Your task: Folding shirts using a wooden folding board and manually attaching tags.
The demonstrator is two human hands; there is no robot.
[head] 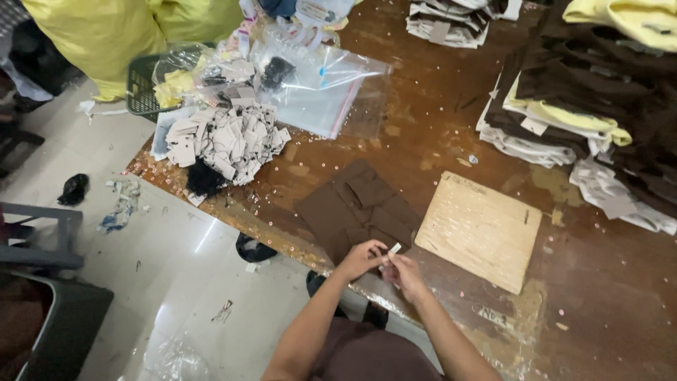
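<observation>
Both hands meet at the near edge of the tabletop point(437, 141), just in front of the folded brown garment point(360, 212). The left hand point(361, 258) is pinched shut around a small pale tag point(394, 248), fingertips clamped on its lower end so the top pokes free. The right hand point(403, 271) curls in close, fingers bent toward the same tag; whether it grips the tag or a thread beneath, I cannot tell. That tag looks like light, thin card: stiff enough to hold its shape, easy to crease, best taken by its edges between thumb and forefinger. The garment beside it is soft and limp, lying flat, likely to slump if lifted by one corner. To the right lies a pale wooden board point(479, 229), flat on the tabletop. Farther back, a heap of loose paper tags point(226, 144) sits beside clear plastic bags point(317, 92), and stacks of folded brown and yellow clothing point(585, 92) fill the far right.
</observation>
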